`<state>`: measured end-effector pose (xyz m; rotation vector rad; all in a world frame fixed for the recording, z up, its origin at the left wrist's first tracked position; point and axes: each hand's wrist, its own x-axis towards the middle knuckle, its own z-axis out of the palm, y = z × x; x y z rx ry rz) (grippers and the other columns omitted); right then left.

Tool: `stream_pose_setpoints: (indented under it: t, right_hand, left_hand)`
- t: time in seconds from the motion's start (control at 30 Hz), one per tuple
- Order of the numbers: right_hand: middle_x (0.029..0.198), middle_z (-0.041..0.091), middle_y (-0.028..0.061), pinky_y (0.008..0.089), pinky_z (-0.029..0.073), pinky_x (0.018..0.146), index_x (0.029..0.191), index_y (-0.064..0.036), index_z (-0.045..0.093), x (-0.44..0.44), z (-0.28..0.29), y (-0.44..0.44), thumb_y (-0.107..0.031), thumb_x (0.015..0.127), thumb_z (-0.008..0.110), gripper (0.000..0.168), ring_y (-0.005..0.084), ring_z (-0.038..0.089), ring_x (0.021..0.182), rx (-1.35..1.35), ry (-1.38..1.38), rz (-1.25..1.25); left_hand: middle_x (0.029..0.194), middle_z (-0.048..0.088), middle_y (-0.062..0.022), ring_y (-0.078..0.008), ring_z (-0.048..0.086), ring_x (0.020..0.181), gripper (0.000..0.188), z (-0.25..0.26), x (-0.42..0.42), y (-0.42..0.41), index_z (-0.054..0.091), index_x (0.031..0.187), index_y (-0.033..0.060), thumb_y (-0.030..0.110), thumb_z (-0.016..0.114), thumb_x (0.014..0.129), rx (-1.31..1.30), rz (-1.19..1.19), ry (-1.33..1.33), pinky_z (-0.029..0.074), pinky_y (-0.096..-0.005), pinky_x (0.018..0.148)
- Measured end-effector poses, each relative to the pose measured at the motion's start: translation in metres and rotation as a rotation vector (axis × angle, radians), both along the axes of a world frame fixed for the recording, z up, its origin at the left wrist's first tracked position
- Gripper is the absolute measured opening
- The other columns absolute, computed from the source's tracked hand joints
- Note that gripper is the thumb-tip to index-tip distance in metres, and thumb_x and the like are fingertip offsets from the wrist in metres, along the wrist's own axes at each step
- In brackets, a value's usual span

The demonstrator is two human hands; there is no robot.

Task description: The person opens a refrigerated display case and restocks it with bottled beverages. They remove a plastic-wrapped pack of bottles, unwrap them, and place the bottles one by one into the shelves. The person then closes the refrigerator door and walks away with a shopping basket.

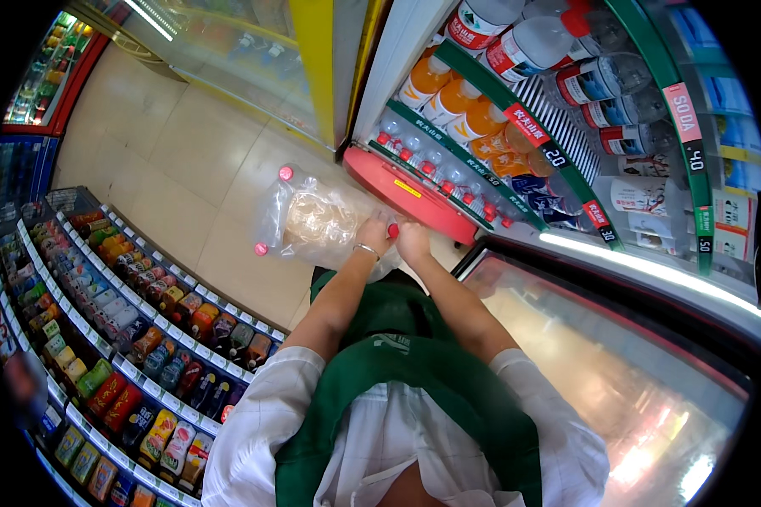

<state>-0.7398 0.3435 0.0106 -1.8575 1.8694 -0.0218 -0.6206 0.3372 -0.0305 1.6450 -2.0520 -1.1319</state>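
Note:
Before me, a shrink-wrapped pack of large clear plastic bottles with red caps is held above the tiled floor, near my green apron. My left hand is at the pack's near right end, its fingers closed on the clear wrap beside a red cap. On the other side of that cap is my right hand, curled into a fist close to the wrap; whether it grips the film cannot be told. The pack's underside is hidden.
An open-fronted drinks cooler with green shelf strips and a red base panel stands at the upper right. A glass-topped chest freezer is at the lower right. Curved shelves of bottled drinks line the left. A yellow-edged glass door stands ahead.

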Motion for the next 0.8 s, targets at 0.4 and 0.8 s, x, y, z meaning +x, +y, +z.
stream_pose_setpoints:
  t: [0.4, 0.8]
  right_hand:
    - [0.124, 0.049, 0.0209, 0.043, 0.045, 0.088, 0.128, -0.012, 0.04, -0.01, 0.022, 0.001, -0.01, 0.073, 0.059, 0.058, 0.0372, 0.052, 0.11, 0.126, -0.219, -0.07]
    - [0.111, 0.057, 0.0145, 0.0359, 0.046, 0.085, 0.115, -0.001, 0.051, 0.006, 0.06, 0.002, -0.023, 0.064, 0.079, 0.063, 0.024, 0.056, 0.101, -0.156, -1.091, -0.387]
  left_hand:
    - [0.077, 0.056, -0.0079, -0.0264, 0.058, 0.071, 0.025, 0.075, 0.026, -0.007, 0.058, 0.076, 0.0109, 0.025, 0.071, 0.06, -0.495, -0.13, 0.084, 0.048, -0.0363, 0.061]
    - [0.098, 0.057, -0.016, -0.0337, 0.056, 0.092, 0.043, 0.149, 0.02, -0.067, 0.058, 0.102, 0.005, 0.034, 0.066, 0.071, -0.683, -0.125, 0.303, 0.045, -0.0379, 0.078]
